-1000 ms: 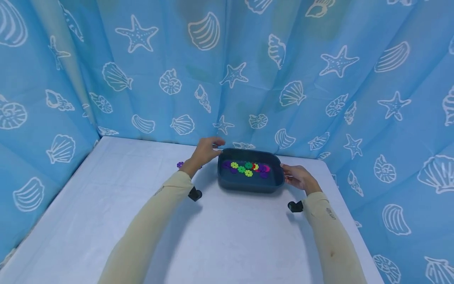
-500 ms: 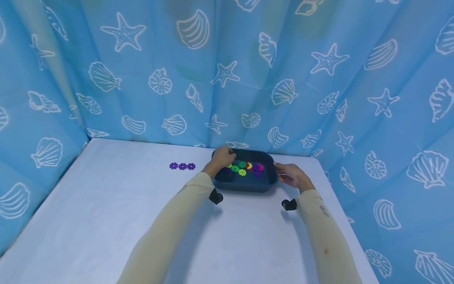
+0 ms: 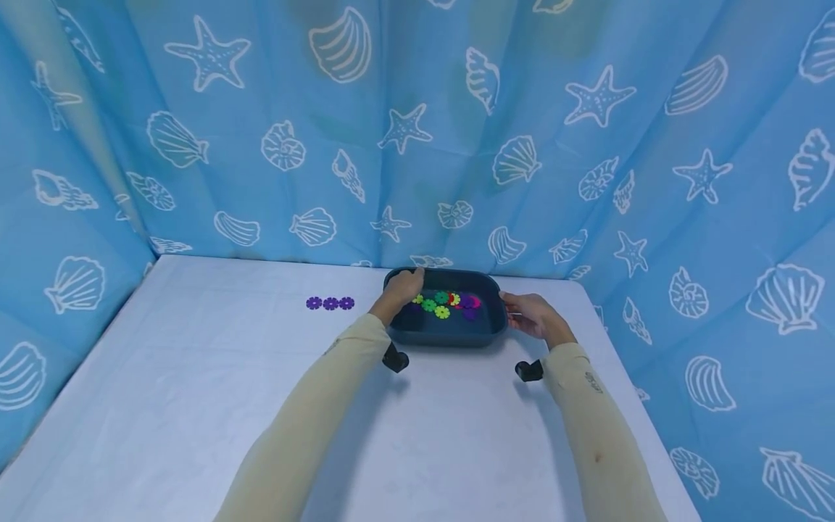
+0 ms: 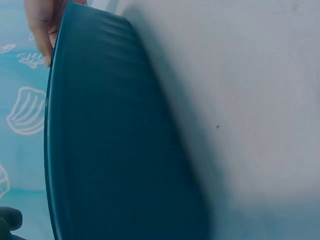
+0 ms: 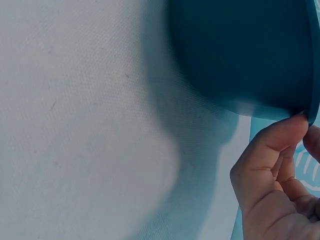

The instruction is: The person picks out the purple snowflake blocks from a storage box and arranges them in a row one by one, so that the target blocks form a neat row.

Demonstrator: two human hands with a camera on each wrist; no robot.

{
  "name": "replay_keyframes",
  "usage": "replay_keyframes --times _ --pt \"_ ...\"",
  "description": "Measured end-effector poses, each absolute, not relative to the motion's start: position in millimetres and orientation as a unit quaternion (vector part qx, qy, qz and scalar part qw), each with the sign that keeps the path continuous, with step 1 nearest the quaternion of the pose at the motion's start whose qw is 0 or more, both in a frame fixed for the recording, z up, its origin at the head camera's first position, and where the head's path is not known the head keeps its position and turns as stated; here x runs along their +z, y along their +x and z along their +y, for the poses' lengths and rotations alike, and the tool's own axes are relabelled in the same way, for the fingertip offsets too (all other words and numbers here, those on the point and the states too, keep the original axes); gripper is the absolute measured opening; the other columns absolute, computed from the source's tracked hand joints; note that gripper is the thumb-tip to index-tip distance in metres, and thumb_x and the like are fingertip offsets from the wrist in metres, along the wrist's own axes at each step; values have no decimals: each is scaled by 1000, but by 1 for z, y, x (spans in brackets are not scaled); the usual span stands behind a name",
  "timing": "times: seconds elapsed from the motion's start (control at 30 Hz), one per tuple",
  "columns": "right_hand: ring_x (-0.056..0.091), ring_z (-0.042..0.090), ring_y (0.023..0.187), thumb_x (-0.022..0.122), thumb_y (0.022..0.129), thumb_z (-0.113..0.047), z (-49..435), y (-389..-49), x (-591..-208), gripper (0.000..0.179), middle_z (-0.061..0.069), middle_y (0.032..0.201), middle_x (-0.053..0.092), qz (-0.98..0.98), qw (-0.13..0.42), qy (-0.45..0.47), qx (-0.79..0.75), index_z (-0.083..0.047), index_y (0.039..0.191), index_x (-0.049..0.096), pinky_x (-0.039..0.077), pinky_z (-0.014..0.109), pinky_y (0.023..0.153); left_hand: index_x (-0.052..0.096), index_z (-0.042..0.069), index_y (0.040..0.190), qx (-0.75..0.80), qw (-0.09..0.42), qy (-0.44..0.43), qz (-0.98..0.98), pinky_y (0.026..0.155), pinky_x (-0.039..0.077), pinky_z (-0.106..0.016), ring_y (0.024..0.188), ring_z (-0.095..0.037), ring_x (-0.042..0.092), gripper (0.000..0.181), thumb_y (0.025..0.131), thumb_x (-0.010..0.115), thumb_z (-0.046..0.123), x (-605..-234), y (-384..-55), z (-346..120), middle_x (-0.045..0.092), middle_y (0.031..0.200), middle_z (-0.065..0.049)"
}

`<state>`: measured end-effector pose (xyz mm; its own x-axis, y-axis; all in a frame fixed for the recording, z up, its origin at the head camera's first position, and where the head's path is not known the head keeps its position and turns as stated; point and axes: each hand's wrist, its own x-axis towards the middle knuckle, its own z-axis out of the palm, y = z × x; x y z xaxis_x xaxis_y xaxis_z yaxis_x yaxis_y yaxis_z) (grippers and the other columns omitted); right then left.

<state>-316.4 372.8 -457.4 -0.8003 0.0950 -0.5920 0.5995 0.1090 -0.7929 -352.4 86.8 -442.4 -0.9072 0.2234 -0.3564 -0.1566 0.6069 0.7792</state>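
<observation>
Dark tray (image 3: pixel 450 338), blue-grey in the head view, deep teal in both wrist views: rounded-rectangle shape, wider than deep, smooth plain walls that slope outward up to a thin lip, rounded corners. A few faint lighter streaks run across the outer wall near its far corner in the left wrist view. It sits at the far side of the white-covered table (image 3: pixel 196 399), right of centre, just in front of the blue curtain (image 3: pixel 280 72) with white shell and starfish prints; opening faces up; can't tell if the base is flat on the cloth. Inside, loose flower-shaped discs (image 3: pixel 442 312) in yellow-green, green, red, pink and purple, some overlapping, scattered across the floor of it. Right hand (image 3: pixel 533 315) is at the right end, thumb and forefinger pinching the lip at a corner, other fingers bent. Left hand (image 3: pixel 399 292) is over the left end, fingers bunched together near the far-left lip; can't tell whether they pinch it. Three purple discs (image 3: pixel 330 304) lie close together in a row on the cloth, left of the tray and apart from it. Both sleeves (image 3: pixel 326 406) beige.
</observation>
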Motion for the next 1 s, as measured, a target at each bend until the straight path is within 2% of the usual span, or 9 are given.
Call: replay_keyframes --times 0.07,0.23,0.4,0.43,0.57,0.67,0.73,0.87,1.0 --pt "53 15 83 54 100 -34 373 -317 -456 43 9 108 50 714 202 242 -625 -2 129 47 53 20 69 31 1 151 474 230 8 850 111 33 -48 138 -33 35 65 105 21 47 -442 -352 87 35 152 -16" --pt "54 15 84 56 100 -33 372 -318 -455 43 9 108 50 710 202 241 -630 -2 128 48 53 20 68 22 3 154 533 230 -12 814 114 28 -47 142 -33 28 67 105 23 49 -444 -350 90 26 158 -14" --pt "54 15 84 55 100 -33 370 -319 -454 45 9 110 49 713 203 242 -626 -2 131 46 54 19 69 32 1 150 553 218 -22 804 112 31 -47 137 -32 37 68 104 23 50 -449 -347 97 38 150 -16" --pt "54 15 83 55 100 -33 370 -319 -455 45 9 110 50 713 202 244 -625 -2 131 46 54 19 68 42 -1 143 553 214 -21 805 110 35 -46 130 -32 44 67 104 23 50 -450 -347 99 48 140 -16" --pt "54 15 82 56 99 -33 370 -320 -457 44 9 109 50 712 199 248 -626 -2 130 47 54 19 68 51 -6 128 540 191 5 820 103 39 -46 119 -35 49 62 105 25 45 -455 -347 101 53 125 -22" --pt "55 15 82 57 99 -33 370 -320 -458 44 9 108 50 710 200 247 -628 -3 130 47 54 19 68 52 -5 131 479 143 63 864 99 44 -44 116 -32 53 44 105 37 27 -460 -349 99 54 129 -21" --pt "54 15 82 57 99 -33 371 -319 -459 44 9 108 50 709 199 248 -629 -3 129 48 54 19 68 57 -4 125 419 115 105 894 92 48 -42 107 -32 57 32 99 47 12 -464 -351 97 60 122 -20" --pt "54 15 81 56 99 -32 372 -318 -459 41 9 107 50 708 196 247 -632 -3 128 48 53 19 67 61 -3 124 327 98 166 925 92 51 -36 107 -27 60 37 87 62 -3 -471 -354 94 64 120 -16" --pt "54 15 82 57 99 -33 373 -318 -459 43 9 108 50 707 197 245 -633 -3 128 48 53 19 67 63 -1 123 298 109 192 929 96 49 -35 113 -26 59 37 86 64 -6 -474 -356 93 64 120 -14"
